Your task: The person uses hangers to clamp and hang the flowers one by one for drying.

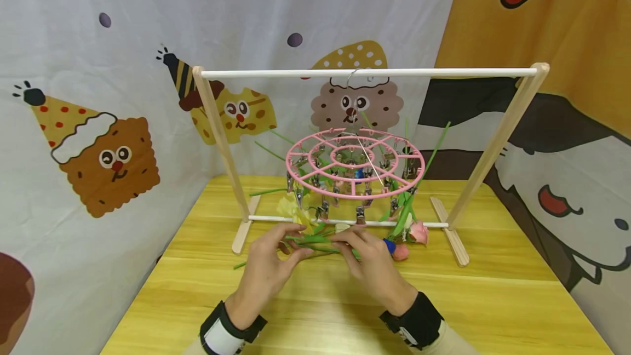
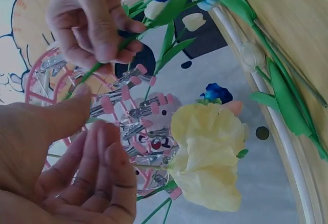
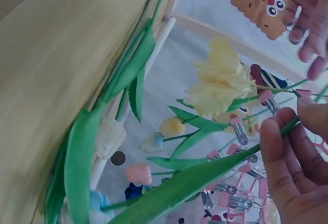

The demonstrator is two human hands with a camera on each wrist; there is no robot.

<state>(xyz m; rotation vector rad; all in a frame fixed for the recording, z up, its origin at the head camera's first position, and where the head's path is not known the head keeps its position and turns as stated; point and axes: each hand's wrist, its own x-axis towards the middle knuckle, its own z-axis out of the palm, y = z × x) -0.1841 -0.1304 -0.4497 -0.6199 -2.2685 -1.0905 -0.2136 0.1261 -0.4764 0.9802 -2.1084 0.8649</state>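
My right hand (image 1: 372, 259) pinches the green stem of a leafy artificial tulip between thumb and fingers. In the right wrist view its long leaf (image 3: 179, 188) slants down from that hand, and a light blue bloom (image 3: 97, 201) shows at the lower end. My left hand (image 1: 268, 259) is close by, thumb and fingers apart near the stem's bare end. Just beyond both hands hangs a round pink clip hanger (image 1: 353, 195) with metal clips. A large pale yellow flower (image 2: 207, 155) hangs from it upside down, among several other flowers, some blue and pink.
A wooden stand with a white top bar (image 1: 276, 74) carries the hanger; its feet (image 1: 451, 234) rest on the wooden table (image 1: 325, 311). On the table near the low bar lie loose tulips, including a white one (image 3: 110, 137). A printed cloth (image 1: 236, 10) hangs behind.
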